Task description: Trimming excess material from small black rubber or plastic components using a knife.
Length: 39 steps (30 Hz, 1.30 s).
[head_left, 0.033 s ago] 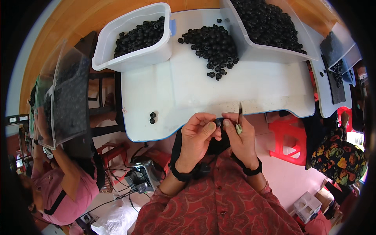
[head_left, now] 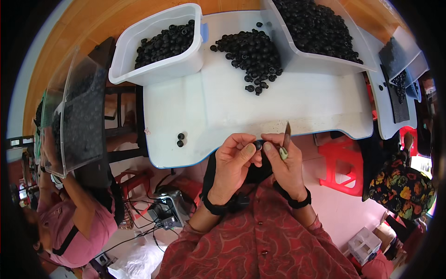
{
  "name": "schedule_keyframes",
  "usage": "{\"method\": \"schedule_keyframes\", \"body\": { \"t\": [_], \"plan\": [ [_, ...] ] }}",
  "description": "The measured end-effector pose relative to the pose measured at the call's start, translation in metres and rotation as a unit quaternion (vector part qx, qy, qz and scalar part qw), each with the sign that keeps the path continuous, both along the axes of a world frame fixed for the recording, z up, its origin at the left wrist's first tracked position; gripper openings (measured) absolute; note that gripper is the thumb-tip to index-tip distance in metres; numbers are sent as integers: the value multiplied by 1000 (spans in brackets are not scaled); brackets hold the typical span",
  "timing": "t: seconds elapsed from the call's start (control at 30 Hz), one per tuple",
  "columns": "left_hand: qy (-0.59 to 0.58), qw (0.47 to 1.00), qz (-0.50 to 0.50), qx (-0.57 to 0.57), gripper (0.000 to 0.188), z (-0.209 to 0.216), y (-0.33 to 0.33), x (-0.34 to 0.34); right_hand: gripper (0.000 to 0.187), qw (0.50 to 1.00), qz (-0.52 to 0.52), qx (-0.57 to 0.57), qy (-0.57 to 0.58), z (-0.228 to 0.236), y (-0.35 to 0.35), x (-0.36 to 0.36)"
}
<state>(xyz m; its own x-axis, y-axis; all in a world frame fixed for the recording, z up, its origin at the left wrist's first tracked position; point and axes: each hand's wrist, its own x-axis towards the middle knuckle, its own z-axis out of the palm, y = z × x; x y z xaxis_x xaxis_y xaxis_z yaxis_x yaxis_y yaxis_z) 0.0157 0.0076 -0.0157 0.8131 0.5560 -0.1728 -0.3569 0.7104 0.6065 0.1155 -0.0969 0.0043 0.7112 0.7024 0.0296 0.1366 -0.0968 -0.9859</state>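
Close together at the table's near edge, both my hands meet around a small black rounded part (head_left: 258, 145). My left hand (head_left: 235, 159) pinches it between thumb and fingertips. My right hand (head_left: 289, 167) is closed on a small knife (head_left: 287, 130) with a pale green handle, its blade pointing away from me. The right thumb and forefinger also reach the black part. Two similar black parts (head_left: 180, 140) lie on the table to the left. Farther off, a loose pile of them (head_left: 253, 53) spreads over the white tabletop (head_left: 186, 107).
A white bin (head_left: 162, 74) partly filled with black parts stands at the back left. A larger, fuller bin (head_left: 320, 65) is at the back right. Red stools (head_left: 341, 167) stand beside the table. On the left, a person in pink (head_left: 83, 223) reaches toward a clear box (head_left: 79, 116).
The knife blade has tipped slightly to the right. Both hands stay in nearly the same place, with the black part still between them.
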Motion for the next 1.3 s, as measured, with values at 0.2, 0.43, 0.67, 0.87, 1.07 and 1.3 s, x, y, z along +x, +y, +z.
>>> {"method": "schedule_keyframes", "body": {
  "t": [0.2,0.43,0.67,0.87,1.07,1.3],
  "plan": [
    [19,1000,-3,-14,15,-1,-1,2,21,993,25,89,74,6,0,-3],
    [20,999,7,24,17,-1,-4,0,19,979,-15,158,129,6,3,-13],
    [28,998,13,51,18,1,-3,-1,18,990,-18,130,56,5,2,-13],
    [38,997,15,70,18,1,-3,-2,15,991,-14,111,80,15,4,-15],
    [35,995,-24,89,18,1,0,-6,7,980,-27,128,151,17,4,-14],
    [64,987,-19,147,21,1,-5,-5,6,972,12,123,201,17,-3,-7]
  ]
}}
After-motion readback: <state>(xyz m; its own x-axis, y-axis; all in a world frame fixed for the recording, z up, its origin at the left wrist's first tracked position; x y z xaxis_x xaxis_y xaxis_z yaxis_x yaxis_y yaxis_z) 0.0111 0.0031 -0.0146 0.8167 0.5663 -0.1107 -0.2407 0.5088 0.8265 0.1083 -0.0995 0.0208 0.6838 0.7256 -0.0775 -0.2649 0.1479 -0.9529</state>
